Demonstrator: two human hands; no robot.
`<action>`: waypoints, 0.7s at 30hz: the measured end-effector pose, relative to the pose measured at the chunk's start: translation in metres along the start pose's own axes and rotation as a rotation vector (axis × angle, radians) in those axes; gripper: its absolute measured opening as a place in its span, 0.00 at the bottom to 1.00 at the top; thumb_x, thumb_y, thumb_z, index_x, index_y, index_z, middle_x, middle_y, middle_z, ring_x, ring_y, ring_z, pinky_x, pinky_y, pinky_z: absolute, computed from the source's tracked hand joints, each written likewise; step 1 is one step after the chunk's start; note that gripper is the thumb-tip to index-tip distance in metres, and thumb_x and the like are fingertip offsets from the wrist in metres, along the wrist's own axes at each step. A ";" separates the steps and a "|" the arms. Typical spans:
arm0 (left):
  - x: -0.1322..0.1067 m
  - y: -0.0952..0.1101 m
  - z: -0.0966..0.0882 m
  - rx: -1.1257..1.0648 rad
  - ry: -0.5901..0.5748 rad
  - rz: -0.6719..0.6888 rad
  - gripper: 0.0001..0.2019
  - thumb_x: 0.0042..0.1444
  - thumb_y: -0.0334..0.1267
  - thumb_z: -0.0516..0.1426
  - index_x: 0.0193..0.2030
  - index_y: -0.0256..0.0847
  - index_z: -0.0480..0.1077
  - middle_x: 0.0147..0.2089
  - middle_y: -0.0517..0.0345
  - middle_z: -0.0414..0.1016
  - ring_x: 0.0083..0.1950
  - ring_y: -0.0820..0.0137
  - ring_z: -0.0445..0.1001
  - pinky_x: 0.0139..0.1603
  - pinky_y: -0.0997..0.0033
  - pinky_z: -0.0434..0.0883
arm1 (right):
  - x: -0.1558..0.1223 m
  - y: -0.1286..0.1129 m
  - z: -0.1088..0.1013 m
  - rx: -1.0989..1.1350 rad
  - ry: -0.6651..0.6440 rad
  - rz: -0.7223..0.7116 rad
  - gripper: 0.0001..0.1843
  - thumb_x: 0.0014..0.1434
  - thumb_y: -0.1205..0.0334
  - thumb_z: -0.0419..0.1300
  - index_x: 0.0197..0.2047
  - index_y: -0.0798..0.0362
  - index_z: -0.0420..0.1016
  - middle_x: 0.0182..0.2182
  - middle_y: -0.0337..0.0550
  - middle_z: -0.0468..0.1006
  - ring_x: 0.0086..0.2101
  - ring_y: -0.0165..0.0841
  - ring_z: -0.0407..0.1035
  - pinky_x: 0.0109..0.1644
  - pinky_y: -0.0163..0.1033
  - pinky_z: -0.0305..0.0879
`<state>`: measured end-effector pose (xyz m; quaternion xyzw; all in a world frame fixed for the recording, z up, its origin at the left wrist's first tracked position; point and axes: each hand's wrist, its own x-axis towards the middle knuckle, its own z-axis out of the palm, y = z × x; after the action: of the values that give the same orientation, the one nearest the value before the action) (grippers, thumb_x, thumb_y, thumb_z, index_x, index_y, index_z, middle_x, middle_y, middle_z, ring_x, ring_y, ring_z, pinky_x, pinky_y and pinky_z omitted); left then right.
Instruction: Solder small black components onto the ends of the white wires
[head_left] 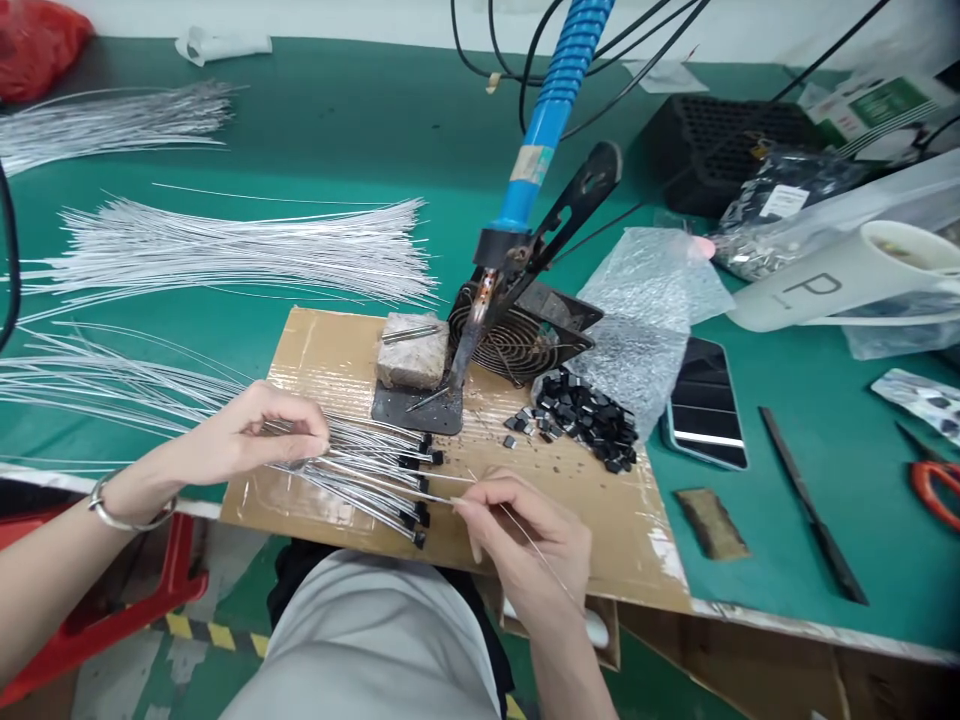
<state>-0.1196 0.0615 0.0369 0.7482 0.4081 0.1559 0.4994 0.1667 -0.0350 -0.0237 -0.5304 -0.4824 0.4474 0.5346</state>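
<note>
Low in the frame, right of centre, the right hand (525, 540) has its grip clenched on a single wire (435, 496), thumb and forefinger pinching it. The wire's free end points left toward the other wires. Lower left, the left hand (255, 435), a bangle at its wrist, grasps a bundle of wires (360, 470) that lies flat on a cardboard sheet (600, 500). Its fingers are closed over the bundle. Small black caps sit on the wire ends facing right, though whether the single wire has one is hard to tell.

Just beyond the bundle, at the frame's centre, a stone block (411, 352) stands on the cardboard. Beside it a soldering iron (534, 160) with a blue handle leans in its stand, tip down near the block. To the right is a heap of black pieces (589, 415), then a phone (705, 405) face up on the green table (825, 400). Farther off, in the upper left, loose sheaves of silver wire (225, 250) fan across the table.
</note>
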 end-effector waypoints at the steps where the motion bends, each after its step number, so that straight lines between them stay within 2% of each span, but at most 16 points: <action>1: 0.000 0.000 0.000 -0.011 -0.007 0.001 0.12 0.65 0.38 0.60 0.29 0.43 0.77 0.25 0.61 0.74 0.24 0.72 0.64 0.23 0.73 0.60 | 0.000 0.000 0.000 0.005 0.002 0.007 0.10 0.60 0.66 0.70 0.26 0.51 0.80 0.22 0.36 0.74 0.24 0.29 0.64 0.27 0.36 0.58; 7: -0.002 -0.003 0.001 -0.058 -0.069 -0.062 0.13 0.66 0.41 0.60 0.30 0.40 0.76 0.27 0.60 0.73 0.27 0.72 0.66 0.27 0.74 0.62 | -0.001 0.002 0.003 0.043 0.051 0.079 0.11 0.59 0.63 0.72 0.25 0.50 0.80 0.21 0.34 0.72 0.23 0.27 0.63 0.27 0.35 0.56; 12: -0.004 -0.007 0.003 -0.077 -0.086 -0.042 0.12 0.66 0.40 0.60 0.31 0.40 0.76 0.27 0.60 0.74 0.27 0.73 0.66 0.28 0.74 0.62 | -0.004 0.003 0.004 0.085 0.064 0.124 0.11 0.60 0.63 0.71 0.26 0.50 0.80 0.21 0.33 0.71 0.21 0.25 0.61 0.24 0.35 0.53; 18: -0.005 -0.008 0.002 0.018 -0.108 -0.023 0.15 0.69 0.40 0.57 0.30 0.40 0.74 0.26 0.60 0.73 0.27 0.72 0.68 0.29 0.73 0.62 | -0.005 0.003 0.002 -0.058 -0.005 -0.111 0.13 0.63 0.69 0.68 0.27 0.50 0.77 0.22 0.35 0.71 0.25 0.29 0.63 0.29 0.38 0.56; 21: -0.004 0.008 0.021 0.249 -0.010 -0.031 0.12 0.70 0.39 0.55 0.37 0.40 0.76 0.30 0.58 0.78 0.30 0.69 0.73 0.32 0.70 0.66 | -0.006 0.002 0.003 -0.160 -0.031 -0.250 0.11 0.64 0.73 0.65 0.31 0.50 0.76 0.24 0.35 0.70 0.25 0.28 0.62 0.29 0.37 0.57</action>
<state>-0.1050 0.0439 0.0351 0.7987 0.4332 0.0926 0.4071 0.1628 -0.0406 -0.0262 -0.5000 -0.5870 0.3455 0.5349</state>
